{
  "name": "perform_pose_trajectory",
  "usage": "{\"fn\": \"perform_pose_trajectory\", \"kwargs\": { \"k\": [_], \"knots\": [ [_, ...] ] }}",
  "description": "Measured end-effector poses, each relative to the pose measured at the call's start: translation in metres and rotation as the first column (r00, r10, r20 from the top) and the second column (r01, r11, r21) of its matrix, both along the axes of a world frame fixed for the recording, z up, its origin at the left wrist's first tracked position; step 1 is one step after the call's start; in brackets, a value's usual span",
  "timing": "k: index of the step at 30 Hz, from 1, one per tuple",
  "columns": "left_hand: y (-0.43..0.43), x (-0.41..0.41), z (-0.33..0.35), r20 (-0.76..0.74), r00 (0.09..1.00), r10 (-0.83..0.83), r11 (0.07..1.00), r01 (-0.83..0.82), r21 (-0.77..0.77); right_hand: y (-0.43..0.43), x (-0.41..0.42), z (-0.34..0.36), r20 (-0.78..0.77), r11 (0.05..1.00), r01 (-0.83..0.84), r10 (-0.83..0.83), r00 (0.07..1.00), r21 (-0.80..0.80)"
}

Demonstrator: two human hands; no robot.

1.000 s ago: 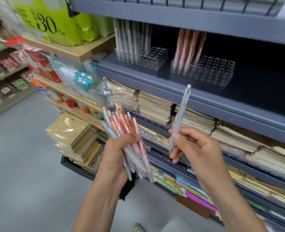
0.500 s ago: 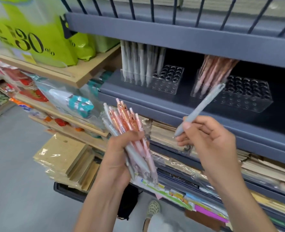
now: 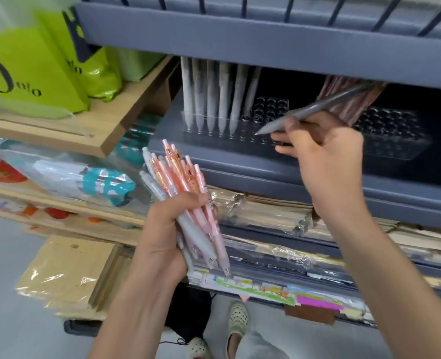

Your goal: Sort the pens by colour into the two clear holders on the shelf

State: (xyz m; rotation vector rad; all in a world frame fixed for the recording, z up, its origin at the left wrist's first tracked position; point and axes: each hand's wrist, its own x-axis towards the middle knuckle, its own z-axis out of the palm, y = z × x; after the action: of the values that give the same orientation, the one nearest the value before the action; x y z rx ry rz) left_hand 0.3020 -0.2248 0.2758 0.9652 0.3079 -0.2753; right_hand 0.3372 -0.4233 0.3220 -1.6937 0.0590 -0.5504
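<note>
1. The left grip (image 3: pixel 167 237), a bare hand, is curled round a bundle of pens (image 3: pixel 188 187), thumb across the front. The bundle is mostly pink with a few pale grey ones, fanned out with clicker ends up and tips down.
2. The right grip (image 3: pixel 325 154) pinches a single grey pen (image 3: pixel 323 104) between thumb and fingertips. The other fingers are loosely bent below it.
3. That grey pen lies slanted, with its tip low and to the left and its back end up to the right. The tip is over the front of the left clear holder (image 3: pixel 268 107), near its empty holes. I cannot tell whether it touches.
4. The left clear holder stands on the grey shelf (image 3: pixel 240 161). A row of pale grey pens (image 3: pixel 209 97) stands upright in its left part.
5. The right clear holder (image 3: pixel 395 130) stands beside it on the same shelf. Pink pens (image 3: pixel 354 102) lean at its left end, partly behind the grey pen.
6. Wrapped notebooks (image 3: pixel 266 211) are stacked on the shelf below, and green bags (image 3: pixel 33 73) stand at upper left.
</note>
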Motion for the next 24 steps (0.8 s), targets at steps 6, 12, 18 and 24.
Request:
{"fn": "perform_pose_trajectory", "kwargs": {
  "k": [6,12,18,24],
  "knots": [
    [0.011,0.008,-0.003,0.006,0.997,-0.072,0.996,0.072,0.046,0.015,0.021,0.007,0.031,0.972,0.164,-0.161,0.986,-0.166],
    [0.014,0.011,-0.003,-0.028,0.996,-0.087,0.993,0.089,0.08,0.019,0.04,0.013,-0.03,0.925,0.177,-0.198,0.98,-0.335],
    [0.014,0.01,-0.007,-0.042,0.996,-0.077,0.987,0.082,0.138,0.017,0.065,0.032,-0.129,0.638,0.1,-0.302,0.945,-0.763],
    [0.014,0.007,-0.008,-0.038,0.995,-0.093,0.987,0.097,0.126,0.022,0.075,0.05,-0.23,0.436,-0.076,-0.314,0.921,-0.897]
  ]
}}
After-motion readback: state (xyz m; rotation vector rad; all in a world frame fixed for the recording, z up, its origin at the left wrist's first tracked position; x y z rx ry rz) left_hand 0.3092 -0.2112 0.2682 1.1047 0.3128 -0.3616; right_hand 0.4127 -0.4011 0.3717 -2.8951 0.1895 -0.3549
